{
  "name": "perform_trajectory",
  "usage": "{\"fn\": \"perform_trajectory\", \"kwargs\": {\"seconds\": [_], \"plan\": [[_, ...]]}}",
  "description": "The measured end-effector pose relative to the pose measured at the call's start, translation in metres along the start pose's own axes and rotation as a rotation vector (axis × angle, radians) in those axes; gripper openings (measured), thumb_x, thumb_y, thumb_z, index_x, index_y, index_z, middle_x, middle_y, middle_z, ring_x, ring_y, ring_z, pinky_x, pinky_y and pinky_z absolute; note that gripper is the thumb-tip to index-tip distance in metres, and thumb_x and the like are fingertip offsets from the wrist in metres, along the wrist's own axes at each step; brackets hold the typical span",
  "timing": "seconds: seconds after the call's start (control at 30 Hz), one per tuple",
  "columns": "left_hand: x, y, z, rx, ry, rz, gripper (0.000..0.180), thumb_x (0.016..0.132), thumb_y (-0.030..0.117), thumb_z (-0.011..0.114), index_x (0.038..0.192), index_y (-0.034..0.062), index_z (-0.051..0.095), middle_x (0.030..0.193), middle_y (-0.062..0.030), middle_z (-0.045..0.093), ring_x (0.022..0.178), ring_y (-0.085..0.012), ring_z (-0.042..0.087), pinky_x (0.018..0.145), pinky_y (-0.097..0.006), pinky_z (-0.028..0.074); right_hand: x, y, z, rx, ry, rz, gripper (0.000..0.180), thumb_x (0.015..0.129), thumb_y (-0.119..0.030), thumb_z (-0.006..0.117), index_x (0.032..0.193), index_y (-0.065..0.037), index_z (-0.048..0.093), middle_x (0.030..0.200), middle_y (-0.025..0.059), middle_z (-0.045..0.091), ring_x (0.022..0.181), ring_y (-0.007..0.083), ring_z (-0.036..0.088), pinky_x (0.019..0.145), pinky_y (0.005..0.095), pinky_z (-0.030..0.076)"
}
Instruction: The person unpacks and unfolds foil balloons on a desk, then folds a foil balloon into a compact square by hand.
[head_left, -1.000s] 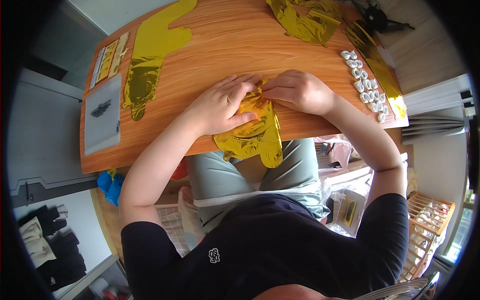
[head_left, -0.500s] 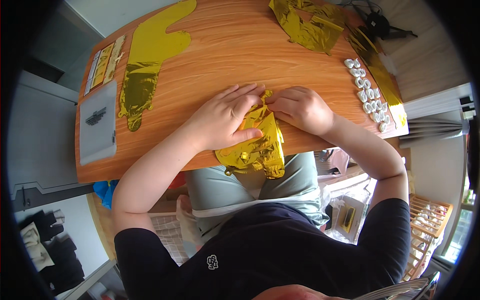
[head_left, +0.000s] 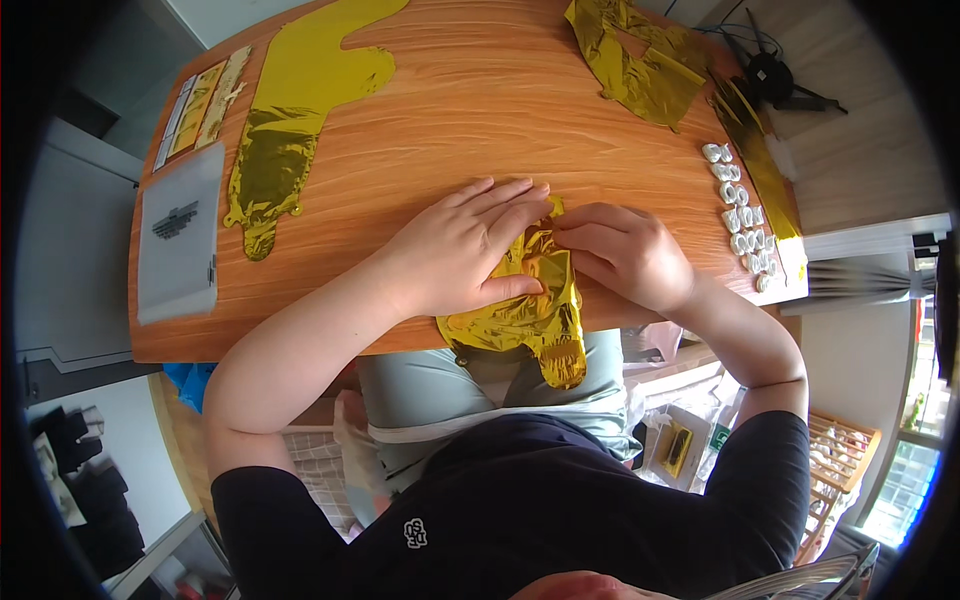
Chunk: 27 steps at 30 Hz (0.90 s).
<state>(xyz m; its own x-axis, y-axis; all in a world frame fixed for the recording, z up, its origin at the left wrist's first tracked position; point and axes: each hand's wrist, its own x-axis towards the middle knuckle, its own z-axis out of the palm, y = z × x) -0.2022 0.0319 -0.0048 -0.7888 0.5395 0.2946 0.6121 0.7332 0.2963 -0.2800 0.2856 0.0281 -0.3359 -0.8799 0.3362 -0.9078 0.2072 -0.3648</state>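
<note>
both hands press a crumpled gold foil balloon [head_left: 525, 320] at the tabletop [head_left: 450, 130] near edge: left hand [head_left: 462, 250] flat with fingers spread, right hand [head_left: 625, 252] pinching the foil. two more foil balloons lie farther off, one flat [head_left: 290, 130], one crumpled [head_left: 640, 60]. a grey sheet [head_left: 180, 230] lies left, white pieces [head_left: 740, 210] right.

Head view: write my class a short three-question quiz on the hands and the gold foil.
1. True or false: both hands press on the crumpled gold foil balloon.
2. Where does its lower end lie? A on the table; B hanging over the near table edge; C on the grey sheet.
3. Which side holds the row of small white pieces?

Key: 1 true: left hand flat, right hand beside it. 2 B. 3 the person's right.
</note>
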Motion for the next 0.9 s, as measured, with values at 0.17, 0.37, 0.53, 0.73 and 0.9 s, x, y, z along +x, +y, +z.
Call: {"fn": "perform_trajectory", "kwargs": {"seconds": [0.17, 0.37, 0.53, 0.73, 0.9], "plan": [[-0.001, 0.0, 0.003, 0.013, 0.01, 0.008, 0.078, 0.097, 0.06, 0.058, 0.145, -0.0013, 0.045, 0.154, -0.0181, 0.049, 0.147, -0.0303, 0.042, 0.121, -0.048, 0.033, -0.005, -0.007, 0.009, 0.09, 0.007, 0.124, 0.023, 0.082, 0.002, 0.073, 0.104, -0.003, 0.072, 0.115, 0.0121, 0.07, 0.096, 0.0311, 0.072, 0.082, 0.0378, 0.06], [0.002, -0.007, -0.01, -0.224, -0.051, -0.018, 0.072, 0.102, 0.05, 0.056, 0.151, 0.0017, 0.037, 0.159, -0.0172, 0.042, 0.15, -0.0307, 0.037, 0.124, -0.048, 0.029, -0.011, -0.006, 0.011, 0.07, 0.005, 0.123, 0.024, 0.083, 0.002, 0.072, 0.106, -0.003, 0.071, 0.118, 0.0116, 0.069, 0.1, 0.0316, 0.071, 0.084, 0.038, 0.06], [0.006, -0.022, -0.032, -0.993, 0.043, -0.153, 0.057, 0.104, 0.02, 0.055, 0.155, 0.0037, 0.033, 0.163, -0.0128, 0.036, 0.15, -0.0282, 0.037, 0.123, -0.043, 0.031, -0.009, -0.001, 0.011, 0.125, 0.032, 0.149, 0.023, 0.084, 0.001, 0.071, 0.107, -0.003, 0.071, 0.119, 0.0114, 0.069, 0.103, 0.0319, 0.07, 0.087, 0.0388, 0.059], [0.017, -0.003, -0.037, -0.189, -0.124, -0.204, 0.048, 0.103, 0.021, 0.058, 0.15, 0.0166, 0.05, 0.157, -0.0064, 0.048, 0.148, -0.0259, 0.04, 0.125, -0.047, 0.026, -0.009, -0.001, 0.005, 0.137, -0.008, 0.155, 0.022, 0.085, 0.001, 0.071, 0.106, -0.002, 0.071, 0.119, 0.0124, 0.069, 0.104, 0.0327, 0.07, 0.088, 0.0385, 0.058], [0.031, -0.023, -0.01, -0.017, -0.161, 0.009, 0.055, 0.102, 0.027, 0.059, 0.154, 0.0165, 0.047, 0.162, -0.004, 0.042, 0.154, -0.025, 0.031, 0.128, -0.054, 0.016, -0.007, 0.003, 0.004, 0.137, -0.012, 0.109, 0.02, 0.086, 0.0, 0.071, 0.106, -0.003, 0.071, 0.118, 0.0114, 0.07, 0.104, 0.032, 0.07, 0.089, 0.0382, 0.058]]}}
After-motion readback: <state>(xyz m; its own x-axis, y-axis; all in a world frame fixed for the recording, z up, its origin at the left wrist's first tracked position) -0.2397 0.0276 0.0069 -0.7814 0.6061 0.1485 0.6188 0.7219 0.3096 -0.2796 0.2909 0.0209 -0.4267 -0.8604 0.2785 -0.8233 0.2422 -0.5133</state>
